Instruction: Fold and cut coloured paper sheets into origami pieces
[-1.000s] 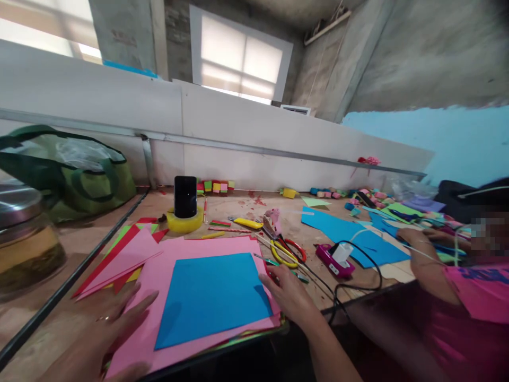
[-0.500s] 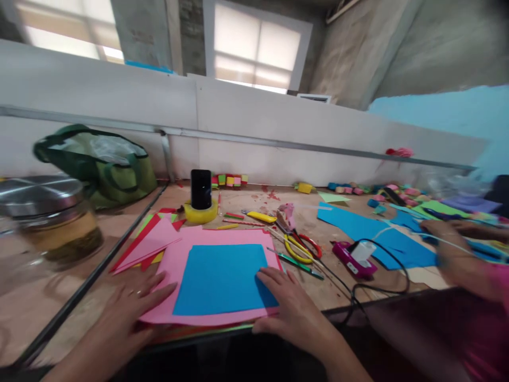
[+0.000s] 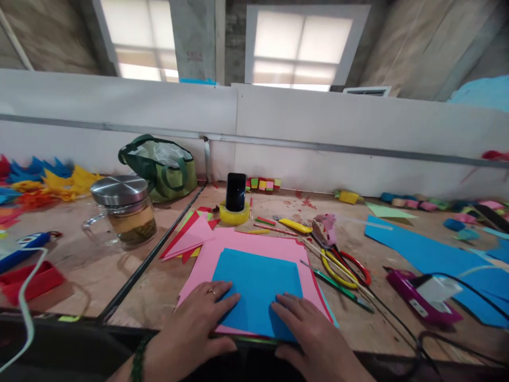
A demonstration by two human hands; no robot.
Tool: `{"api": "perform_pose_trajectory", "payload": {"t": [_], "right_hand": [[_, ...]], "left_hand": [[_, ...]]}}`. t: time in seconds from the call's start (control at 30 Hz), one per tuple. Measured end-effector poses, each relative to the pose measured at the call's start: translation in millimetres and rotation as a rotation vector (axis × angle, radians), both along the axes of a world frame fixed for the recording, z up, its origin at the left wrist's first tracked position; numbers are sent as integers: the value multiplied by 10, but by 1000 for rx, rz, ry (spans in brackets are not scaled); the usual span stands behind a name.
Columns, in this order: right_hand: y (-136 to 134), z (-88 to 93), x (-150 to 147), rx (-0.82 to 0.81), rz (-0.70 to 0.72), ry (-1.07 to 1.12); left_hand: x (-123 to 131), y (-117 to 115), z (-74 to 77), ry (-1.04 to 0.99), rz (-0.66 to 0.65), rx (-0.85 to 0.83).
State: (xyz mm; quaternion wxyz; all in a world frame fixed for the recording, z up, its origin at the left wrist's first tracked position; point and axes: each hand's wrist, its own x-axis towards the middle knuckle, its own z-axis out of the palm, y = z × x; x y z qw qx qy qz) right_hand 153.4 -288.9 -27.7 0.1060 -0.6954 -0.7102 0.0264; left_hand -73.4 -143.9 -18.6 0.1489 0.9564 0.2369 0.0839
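A blue sheet lies on top of a larger pink sheet at the table's front edge, with red and green edges of other sheets showing beneath. My left hand rests with fingers apart on the left side of the blue sheet. On its right side lies my right hand, fingers spread and thumb low by the table edge. Just right of the sheets are yellow-and-red-handled scissors and a green-handled craft knife.
A phone leans in a yellow tape roll. To the left are cut triangles, a glass mug and a green bag. A purple power strip with black cords and blue sheets lie right.
The view has swung left, bringing in the mug's left side and colourful pieces. My left hand has moved onto the blue sheet. The co-worker's hands have left the view.
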Motion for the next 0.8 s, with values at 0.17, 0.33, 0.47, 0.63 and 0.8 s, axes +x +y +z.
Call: {"api": "perform_pose_trajectory", "payload": {"t": [0.17, 0.33, 0.47, 0.63, 0.8], "right_hand": [[-99, -29, 140, 200, 155, 122], [50, 95, 177, 380, 199, 119], [188, 109, 196, 453, 196, 164], [190, 142, 402, 297, 53, 259], [319, 92, 613, 213, -289, 252]], "left_hand": [[-21, 49, -117, -6, -13, -18], [5, 36, 5, -2, -47, 28], [243, -27, 155, 24, -27, 102], [391, -49, 105, 88, 1, 91], [335, -84, 41, 53, -101, 179]]}}
